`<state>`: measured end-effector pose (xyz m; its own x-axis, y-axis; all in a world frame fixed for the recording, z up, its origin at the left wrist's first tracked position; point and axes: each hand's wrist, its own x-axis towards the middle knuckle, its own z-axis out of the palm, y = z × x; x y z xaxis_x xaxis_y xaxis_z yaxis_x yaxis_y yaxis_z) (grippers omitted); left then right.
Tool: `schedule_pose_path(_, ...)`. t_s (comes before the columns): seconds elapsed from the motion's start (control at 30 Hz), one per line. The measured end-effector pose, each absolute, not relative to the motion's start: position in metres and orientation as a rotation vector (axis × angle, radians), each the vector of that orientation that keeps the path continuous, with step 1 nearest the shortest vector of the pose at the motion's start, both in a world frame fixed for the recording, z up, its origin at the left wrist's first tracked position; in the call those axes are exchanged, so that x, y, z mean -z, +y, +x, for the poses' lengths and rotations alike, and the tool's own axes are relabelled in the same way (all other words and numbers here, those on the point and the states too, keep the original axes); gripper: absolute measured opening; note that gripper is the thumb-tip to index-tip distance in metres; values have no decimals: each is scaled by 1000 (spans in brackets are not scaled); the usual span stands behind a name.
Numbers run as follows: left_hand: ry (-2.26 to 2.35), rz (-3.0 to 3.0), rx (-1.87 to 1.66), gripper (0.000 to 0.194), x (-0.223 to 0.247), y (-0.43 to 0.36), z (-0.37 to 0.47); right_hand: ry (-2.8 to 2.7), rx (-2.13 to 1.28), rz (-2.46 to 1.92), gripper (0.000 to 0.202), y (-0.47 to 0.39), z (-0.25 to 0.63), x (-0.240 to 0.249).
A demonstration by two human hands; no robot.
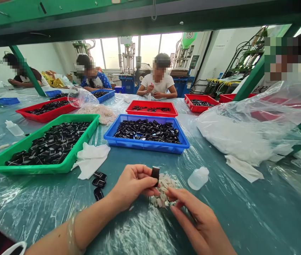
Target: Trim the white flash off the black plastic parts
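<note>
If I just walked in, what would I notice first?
Probably the big green tray on the left, heaped with black pieces, and the blue tray of them near the middle. In front, the left hand holds one black piece, while the right hand is at a pile of pale bits.

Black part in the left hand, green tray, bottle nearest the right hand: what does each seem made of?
Black part: perhaps plastic, low sheen; even, dark surface.
Green tray: probably moulded plastic, slightly glossy; uniform colour, rounded corners.
Bottle: likely plastic, satin; cloudy, translucent body.
</note>
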<state>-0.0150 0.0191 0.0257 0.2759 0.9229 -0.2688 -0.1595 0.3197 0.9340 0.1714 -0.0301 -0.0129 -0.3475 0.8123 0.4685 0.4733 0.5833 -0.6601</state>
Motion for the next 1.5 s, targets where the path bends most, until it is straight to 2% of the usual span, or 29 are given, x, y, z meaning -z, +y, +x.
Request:
schedule_pose_path(0.1,1006,884,-943,27,-25,23,-18,-2175,-410,-894,32,-27,166,12)
schedule_pose_path(0.27,985,841,-990,30,-25,28,-24,-2375,-226,-922,36,-24,161,16)
schedule_pose_path(0.47,1025,787,-1080,19,-27,37,-35,-2453,-94,-906,28,-20,153,10)
schedule_pose_path(0.63,990,769,-1080,22,-28,35,-34,-2527,-100,-1114,22,-1,127,2)
schedule_pose_path(0.9,933,745,-1071,34,-27,32,-32,-2424,46,-1316,21,28,92,26)
schedule_pose_path(1.17,944,857,-1094,33,-24,29,-33,-2411,31,-1203,21,20,97,20)
schedule_pose_path(1.4,955,897,-1038,35,-21,28,-29,-2244,-158,-1133,23,-4,141,3)
schedule_pose_path(1.5,916,934,-928,40,-17,24,-23,-2155,-251,-1199,13,-9,163,3)
